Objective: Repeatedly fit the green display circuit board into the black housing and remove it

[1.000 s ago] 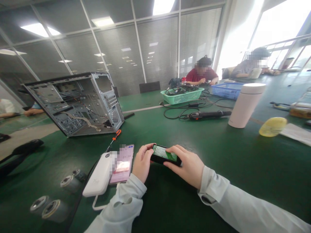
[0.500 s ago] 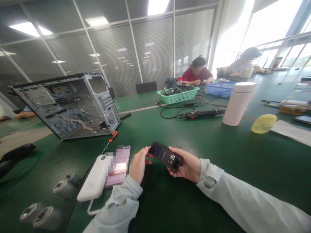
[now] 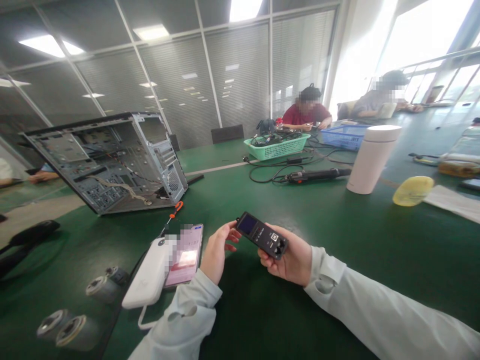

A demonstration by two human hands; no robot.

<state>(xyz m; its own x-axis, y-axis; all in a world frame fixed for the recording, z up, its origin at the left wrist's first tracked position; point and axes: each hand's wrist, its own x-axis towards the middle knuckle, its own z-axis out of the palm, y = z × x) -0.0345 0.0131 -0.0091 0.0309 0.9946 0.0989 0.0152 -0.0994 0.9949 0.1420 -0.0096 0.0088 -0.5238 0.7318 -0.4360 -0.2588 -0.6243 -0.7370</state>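
Observation:
My right hand [image 3: 290, 257] is wrapped round the lower end of a small black handheld device [image 3: 261, 235], which is tilted with its face towards me. The device has a dark little screen at its upper left end, and a white square marking and two dark round parts at the other end. Close to the screen end is my left hand [image 3: 219, 250], its fingers apart and loosely bent. Its fingertips reach the device's corner; whether they touch it I cannot tell. Left of that hand lie a phone [image 3: 183, 265] with a lit screen and a white power bank [image 3: 144, 277] with a white cable.
An open computer case [image 3: 105, 162] and an orange-handled screwdriver [image 3: 176, 210] are at left, with several metal cylinders [image 3: 78, 332] nearer. Beyond are a green basket [image 3: 277, 150] of cables, a corded electric screwdriver [image 3: 318, 175], a pink bottle [image 3: 373, 160] and a yellow object [image 3: 412, 191]. People sit behind.
The device has shifted slightly right and turned a little in my right hand, its face showing more clearly. My left fingers have spread slightly. The whole view has moved a little.

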